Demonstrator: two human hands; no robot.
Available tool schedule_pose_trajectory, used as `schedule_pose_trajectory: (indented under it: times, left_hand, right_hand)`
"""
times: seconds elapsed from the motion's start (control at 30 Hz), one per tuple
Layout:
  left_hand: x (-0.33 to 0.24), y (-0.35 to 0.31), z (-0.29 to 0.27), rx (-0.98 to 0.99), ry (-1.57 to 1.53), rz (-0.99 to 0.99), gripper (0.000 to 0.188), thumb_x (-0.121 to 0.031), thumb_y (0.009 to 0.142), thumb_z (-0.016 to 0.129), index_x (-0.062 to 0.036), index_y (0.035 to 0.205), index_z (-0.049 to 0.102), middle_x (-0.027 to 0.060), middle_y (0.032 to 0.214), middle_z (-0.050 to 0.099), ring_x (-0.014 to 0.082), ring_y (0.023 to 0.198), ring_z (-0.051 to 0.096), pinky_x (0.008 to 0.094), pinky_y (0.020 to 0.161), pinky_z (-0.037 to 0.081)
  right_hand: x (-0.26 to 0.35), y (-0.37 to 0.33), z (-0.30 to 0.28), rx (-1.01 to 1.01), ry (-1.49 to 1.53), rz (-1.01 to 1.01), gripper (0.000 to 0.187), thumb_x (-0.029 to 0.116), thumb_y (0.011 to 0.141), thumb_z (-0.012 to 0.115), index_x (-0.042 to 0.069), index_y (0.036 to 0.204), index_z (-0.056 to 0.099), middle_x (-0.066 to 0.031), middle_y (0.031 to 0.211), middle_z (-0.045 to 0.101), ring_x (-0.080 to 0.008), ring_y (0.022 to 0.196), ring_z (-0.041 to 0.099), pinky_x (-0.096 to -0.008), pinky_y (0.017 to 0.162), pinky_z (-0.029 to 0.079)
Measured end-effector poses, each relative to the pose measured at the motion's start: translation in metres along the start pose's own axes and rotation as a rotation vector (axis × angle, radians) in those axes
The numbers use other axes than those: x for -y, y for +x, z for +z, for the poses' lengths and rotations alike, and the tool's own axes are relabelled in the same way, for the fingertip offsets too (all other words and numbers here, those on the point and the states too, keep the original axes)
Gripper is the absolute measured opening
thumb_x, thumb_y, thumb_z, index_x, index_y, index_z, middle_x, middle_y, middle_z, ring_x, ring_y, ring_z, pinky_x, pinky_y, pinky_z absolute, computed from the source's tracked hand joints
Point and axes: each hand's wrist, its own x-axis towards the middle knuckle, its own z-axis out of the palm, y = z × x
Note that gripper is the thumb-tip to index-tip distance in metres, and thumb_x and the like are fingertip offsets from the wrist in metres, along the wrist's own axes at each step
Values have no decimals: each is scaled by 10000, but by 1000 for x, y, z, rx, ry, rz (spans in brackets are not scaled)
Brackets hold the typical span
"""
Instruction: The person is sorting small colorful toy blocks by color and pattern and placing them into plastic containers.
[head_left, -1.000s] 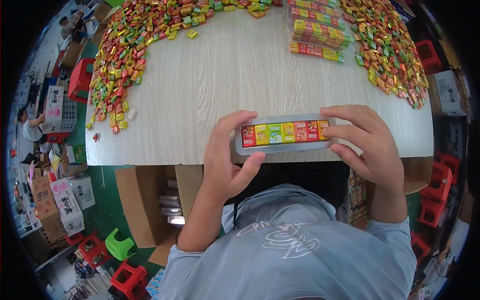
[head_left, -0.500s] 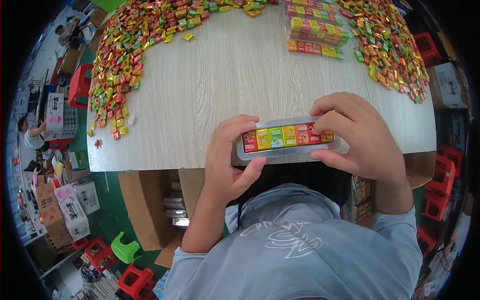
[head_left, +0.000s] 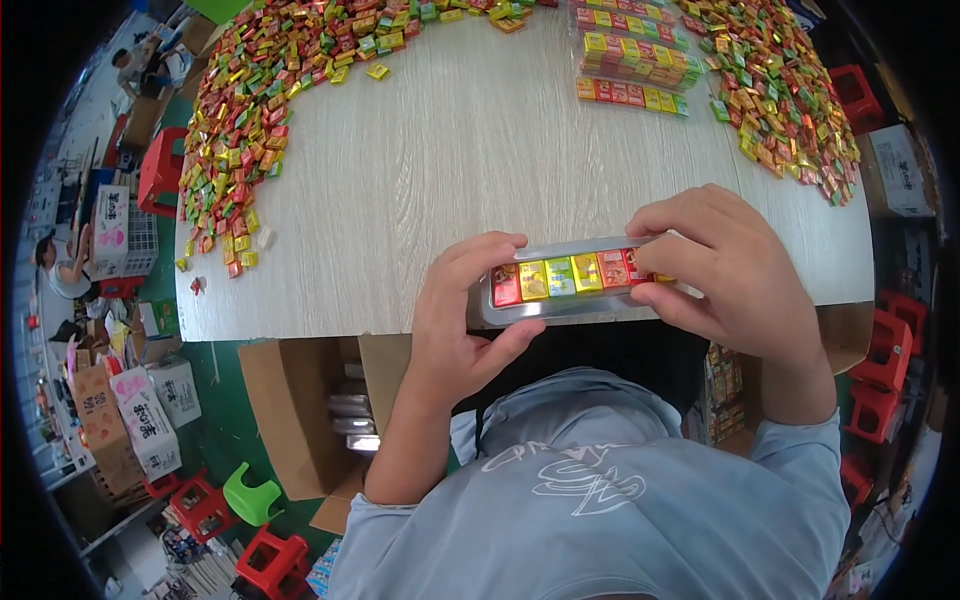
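Left hand (head_left: 450, 320): fingers clamped on the tray's (head_left: 570, 308) left end
Right hand (head_left: 735, 275): fingers at the wrapped pieces' (head_left: 560, 277) right end; cannot tell whether pinching
Tray: by the surface's (head_left: 450, 150) near edge

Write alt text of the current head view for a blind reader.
A person's left hand grips the left end of a long, shallow tray holding a row of red, yellow and green wrapped pieces; the right hand bends over the row's right end. Beyond, on a pale wood-grain table, similar loose pieces lie heaped left and right, with packed strips between.
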Motion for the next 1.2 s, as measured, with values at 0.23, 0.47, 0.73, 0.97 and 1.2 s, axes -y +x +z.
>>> schedule_pose_trajectory:
  times: [0.23,0.47,0.73,0.97,1.2]
  left_hand:
    - [4,-7,-2,82,-59,-58,739,-326,918,809,-16,1473,433,208,1413,574,291,1278,563,421,1132,420]
    - [6,4,-14,-14,-293,-15,749,-435,970,700,21,1499,432,182,1406,595,298,1262,588,424,1072,455]
    - [18,110,-41,70,119,-228,361,-284,1055,594,-17,1295,633,140,1126,701,253,1081,662,360,949,503]
    - [46,172,23,458,538,-135,230,-207,982,676,-6,1081,726,150,1008,681,320,970,653,418,877,535]
    - [52,177,27,440,546,-40,307,-263,950,708,7,1097,700,167,1021,665,365,1018,633,473,911,512]
  right_hand:
    - [-3,0,-11,-2,-88,-96,254,251,827,824,78,966,701,-106,1155,697,-297,957,653,-420,834,520]
    - [-36,-11,-35,-114,-112,-115,219,241,898,782,69,1007,702,-117,1150,675,-305,984,641,-404,859,510]
    - [-125,-1,-16,-238,-342,24,182,182,942,756,58,1065,701,-108,1176,667,-318,1081,645,-434,943,521]
    - [-144,-4,12,-248,-601,-22,267,182,881,782,98,1127,719,-118,1223,688,-299,1133,663,-433,962,528]
    - [-136,4,14,-229,-570,10,319,175,842,800,101,1141,718,-114,1282,665,-296,1159,647,-444,990,508]
